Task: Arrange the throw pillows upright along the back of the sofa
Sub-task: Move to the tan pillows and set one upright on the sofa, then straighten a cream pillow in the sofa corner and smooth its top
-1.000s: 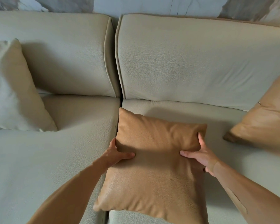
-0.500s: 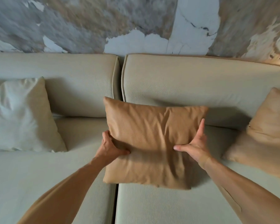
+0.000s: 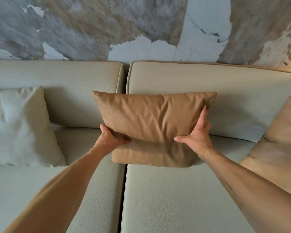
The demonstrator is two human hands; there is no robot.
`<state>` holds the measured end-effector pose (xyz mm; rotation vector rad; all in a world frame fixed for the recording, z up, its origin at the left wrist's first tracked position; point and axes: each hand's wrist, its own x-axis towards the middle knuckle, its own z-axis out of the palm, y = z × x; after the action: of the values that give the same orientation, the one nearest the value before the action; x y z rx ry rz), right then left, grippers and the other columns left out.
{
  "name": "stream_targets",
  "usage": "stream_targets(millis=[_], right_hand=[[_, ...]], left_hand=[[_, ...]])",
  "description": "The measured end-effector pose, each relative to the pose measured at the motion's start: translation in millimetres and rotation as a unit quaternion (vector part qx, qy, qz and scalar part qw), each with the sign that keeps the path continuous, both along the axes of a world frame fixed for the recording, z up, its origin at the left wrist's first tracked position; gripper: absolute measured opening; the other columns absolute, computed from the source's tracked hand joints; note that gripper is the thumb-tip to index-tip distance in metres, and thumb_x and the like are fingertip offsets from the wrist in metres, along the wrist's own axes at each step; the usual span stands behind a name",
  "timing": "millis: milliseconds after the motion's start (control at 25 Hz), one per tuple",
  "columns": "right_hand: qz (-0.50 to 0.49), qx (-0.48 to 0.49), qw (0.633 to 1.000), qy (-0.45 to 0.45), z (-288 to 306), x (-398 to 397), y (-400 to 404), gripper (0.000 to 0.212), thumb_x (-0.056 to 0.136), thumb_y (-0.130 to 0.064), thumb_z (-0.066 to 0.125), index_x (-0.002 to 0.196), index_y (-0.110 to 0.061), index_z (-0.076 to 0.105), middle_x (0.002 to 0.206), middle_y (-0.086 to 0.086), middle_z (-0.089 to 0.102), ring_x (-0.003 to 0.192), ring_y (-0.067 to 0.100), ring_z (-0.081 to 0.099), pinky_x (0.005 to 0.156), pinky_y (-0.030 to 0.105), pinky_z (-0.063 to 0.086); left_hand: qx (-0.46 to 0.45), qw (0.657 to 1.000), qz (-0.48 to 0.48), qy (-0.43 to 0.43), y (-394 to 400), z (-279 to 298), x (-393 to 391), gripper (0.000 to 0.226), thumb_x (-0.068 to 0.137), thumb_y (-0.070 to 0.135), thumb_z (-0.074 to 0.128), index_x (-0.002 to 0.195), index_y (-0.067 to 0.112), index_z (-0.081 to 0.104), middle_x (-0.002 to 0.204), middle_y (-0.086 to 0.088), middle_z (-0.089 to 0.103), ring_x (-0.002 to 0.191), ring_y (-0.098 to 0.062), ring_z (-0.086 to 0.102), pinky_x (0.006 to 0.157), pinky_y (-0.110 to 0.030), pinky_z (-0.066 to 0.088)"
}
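**Tan pillow held against the sofa back, over the seam**

The tan pillow (image 3: 151,125) stands nearly upright against the back cushions (image 3: 191,84), and its lower edge rests on the seat (image 3: 175,199). It sits across the gap between the two back cushions, more on the right one. The left hand (image 3: 110,140) grips the lower left side, with the thumb curled on the front and the other fingers hidden behind. The right hand (image 3: 196,140) is spread on the right side: thumb flat on the front, fingers stretched up along the edge, pressing and not pinching.

A white pillow (image 3: 20,128) leans at the far left, and another tan pillow (image 3: 279,140) leans at the right edge of the view.

What could go wrong, in my judgement: the pillow is soft and creased, so when both hands let go it may slump forward or slide down on the smooth seat. The gap behind it gives uneven support, so it may tilt to one side. If one hand releases first, the pillow can be pulled crooked.
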<state>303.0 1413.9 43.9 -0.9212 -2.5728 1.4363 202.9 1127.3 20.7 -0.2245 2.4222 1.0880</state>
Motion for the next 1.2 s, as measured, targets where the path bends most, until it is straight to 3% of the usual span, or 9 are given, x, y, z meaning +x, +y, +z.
stream_targets(millis=[240,360,440,600,840,1040,1200], right_hand=[[-0.001,0.040,0.999,-0.025,-2.7,0.5,-5.7,0.146,0.054,-0.023,0.092,0.147,-0.042,-0.019,0.144,0.010,0.018,0.125,0.026,0.046,0.100,0.028,0.034],[0.002,0.067,0.997,-0.047,-0.4,2.4,-4.5,0.142,0.058,-0.031,0.090,0.146,-0.043,-0.021,0.147,0.013,0.017,0.125,0.032,0.048,0.103,0.038,0.040],[0.004,0.095,0.994,-0.060,2.2,6.9,-8.9,0.136,0.063,-0.036,0.087,0.147,-0.041,-0.020,0.154,0.015,0.012,0.130,0.037,0.044,0.105,0.043,0.040],[0.021,0.140,0.988,-0.068,21.9,23.0,-20.0,0.125,0.070,-0.043,0.081,0.148,-0.041,-0.017,0.161,0.011,0.002,0.143,0.037,0.024,0.107,0.049,0.035],[0.138,0.223,0.962,-0.079,92.1,51.6,-36.8,0.105,0.075,-0.060,0.067,0.150,-0.042,-0.004,0.164,-0.004,-0.002,0.149,0.031,0.008,0.111,0.055,0.032],[0.283,0.340,0.893,-0.086,169.0,92.8,-51.1,0.093,0.079,-0.071,0.052,0.151,-0.043,0.001,0.163,-0.008,-0.004,0.150,0.028,-0.004,0.116,0.057,0.015],[0.318,0.370,0.872,-0.040,241.8,135.7,-70.0,0.091,0.077,-0.076,0.047,0.152,-0.043,0.005,0.164,-0.004,-0.001,0.149,0.028,-0.002,0.116,0.054,0.012]], left_hand=[[-0.014,0.999,-0.028,-0.016,-8.6,-11.5,-8.4,0.090,0.063,0.034,0.089,0.123,0.013,0.025,0.122,-0.012,0.050,0.108,-0.030,0.050,0.094,-0.044,0.045],[-0.033,0.998,-0.048,-0.006,-11.2,-11.5,-8.3,0.100,0.067,0.040,0.085,0.138,0.010,0.022,0.133,-0.015,0.048,0.122,-0.035,0.048,0.101,-0.044,0.042],[-0.043,0.997,-0.058,0.013,-12.2,-6.5,-2.4,0.103,0.071,0.044,0.081,0.147,0.012,0.019,0.141,-0.013,0.045,0.130,-0.035,0.044,0.104,-0.043,0.039],[-0.040,0.995,-0.072,0.052,-17.5,16.8,13.7,0.094,0.072,0.054,0.075,0.143,0.018,0.024,0.141,-0.007,0.046,0.129,-0.031,0.046,0.100,-0.044,0.042],[-0.045,0.988,-0.099,0.108,-29.3,83.1,62.9,0.102,0.077,0.053,0.072,0.154,0.029,0.009,0.158,-0.002,0.026,0.142,-0.026,0.031,0.109,-0.045,0.033],[-0.123,0.964,-0.127,0.199,-65.2,160.9,132.7,0.107,0.069,0.077,0.060,0.154,0.035,0.010,0.162,0.009,0.016,0.149,-0.016,0.015,0.118,-0.045,0.023],[-0.201,0.937,-0.127,0.256,-110.4,243.1,205.9,0.114,0.057,0.095,0.034,0.153,0.040,0.006,0.163,0.011,0.008,0.151,-0.016,0.003,0.121,-0.045,0.011]])
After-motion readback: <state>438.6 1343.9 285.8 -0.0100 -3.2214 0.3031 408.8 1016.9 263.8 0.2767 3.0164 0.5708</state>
